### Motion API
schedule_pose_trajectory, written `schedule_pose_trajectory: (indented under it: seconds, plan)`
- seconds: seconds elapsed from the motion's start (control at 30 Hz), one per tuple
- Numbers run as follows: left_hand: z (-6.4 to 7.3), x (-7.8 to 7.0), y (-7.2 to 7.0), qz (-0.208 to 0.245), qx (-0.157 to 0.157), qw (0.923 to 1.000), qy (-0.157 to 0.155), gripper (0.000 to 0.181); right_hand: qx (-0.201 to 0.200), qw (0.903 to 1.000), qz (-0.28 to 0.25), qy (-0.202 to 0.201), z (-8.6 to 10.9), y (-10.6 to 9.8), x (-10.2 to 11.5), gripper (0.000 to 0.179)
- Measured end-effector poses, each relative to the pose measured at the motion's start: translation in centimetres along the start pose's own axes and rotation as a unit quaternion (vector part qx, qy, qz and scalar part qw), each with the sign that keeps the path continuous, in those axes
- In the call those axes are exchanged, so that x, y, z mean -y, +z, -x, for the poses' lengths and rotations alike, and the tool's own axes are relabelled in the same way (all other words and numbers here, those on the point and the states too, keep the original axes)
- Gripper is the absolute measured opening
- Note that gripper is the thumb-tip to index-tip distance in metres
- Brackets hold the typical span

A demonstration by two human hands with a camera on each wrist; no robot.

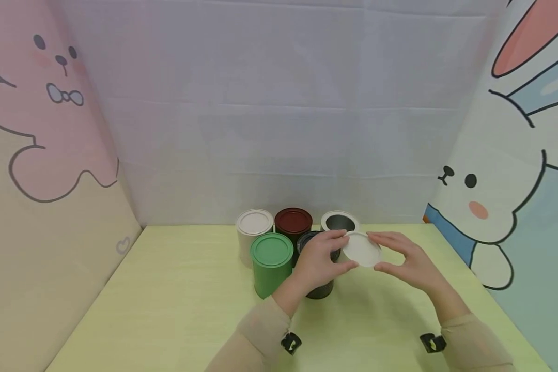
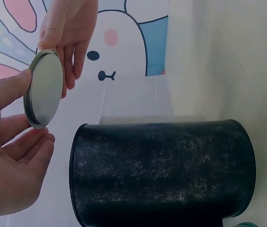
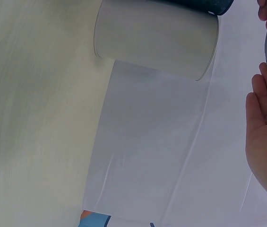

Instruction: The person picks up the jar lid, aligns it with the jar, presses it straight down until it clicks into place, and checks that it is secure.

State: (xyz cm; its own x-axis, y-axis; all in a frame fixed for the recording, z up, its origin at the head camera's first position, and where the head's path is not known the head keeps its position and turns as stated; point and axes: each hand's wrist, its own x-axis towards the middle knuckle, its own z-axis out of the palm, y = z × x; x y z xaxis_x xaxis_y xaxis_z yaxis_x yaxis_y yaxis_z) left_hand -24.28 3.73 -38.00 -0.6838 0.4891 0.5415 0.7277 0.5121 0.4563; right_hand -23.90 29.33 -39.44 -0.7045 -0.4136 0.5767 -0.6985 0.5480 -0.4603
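Note:
Both hands hold a round white lid [image 1: 362,250] by opposite edges, raised above the table. My left hand [image 1: 313,263] grips its left edge between thumb and fingers. On the other side, my right hand [image 1: 411,261] holds the right edge with thumb and fingertips. The lid's metallic underside [image 2: 48,90] shows in the left wrist view. Behind the hands stands an uncovered white can [image 1: 340,213], its dark inside visible. A speckled black can [image 2: 161,165] stands upright beneath my left hand, which partly hides it in the head view.
Left of the black can stand a green can [image 1: 272,271], a white can [image 1: 254,222] and a dark red can [image 1: 293,220], all lidded. They sit close together on the pale yellow-green table [image 1: 190,310]. A white cloth wall [image 1: 269,129] rises behind.

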Motion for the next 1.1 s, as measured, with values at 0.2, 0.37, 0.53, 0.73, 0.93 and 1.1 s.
schedule_pose_trajectory:
  seconds: [0.2, 0.37, 0.53, 0.73, 0.93, 1.1]
  plan:
    - [-1.1, 1.4, -0.8, 0.012, 0.035, 0.9985, -0.04, 0.056, 0.003, 0.9996, 0.014, 0.026, -1.6, 0.6, -0.4, 0.063]
    - [-2.3, 2.9, -1.2, 0.025, 0.038, 0.9976, -0.052, 0.055, 0.008, 0.9983, -0.001, 0.058, -3.1, 1.1, -0.7, 0.06]
    - [-3.7, 4.3, -1.4, 0.032, 0.048, 0.995, -0.082, 0.055, 0.011, 0.9976, -0.011, 0.067, -4.5, 1.6, -1.5, 0.059]
    - [-5.0, 5.1, -1.7, 0.041, 0.061, 0.9897, -0.123, 0.054, 0.009, 0.9963, -0.012, 0.084, -5.9, 1.8, -2.5, 0.057]
    - [-5.6, 5.6, -1.4, 0.052, 0.062, 0.987, -0.139, 0.054, 0.007, 0.9959, -0.011, 0.089, -6.6, 2.1, -3.1, 0.056]
    - [-6.0, 6.2, -0.5, 0.027, 0.062, 0.9858, -0.154, 0.057, 0.017, 0.9948, -0.007, 0.1, -6.8, 2.5, -3.8, 0.058]
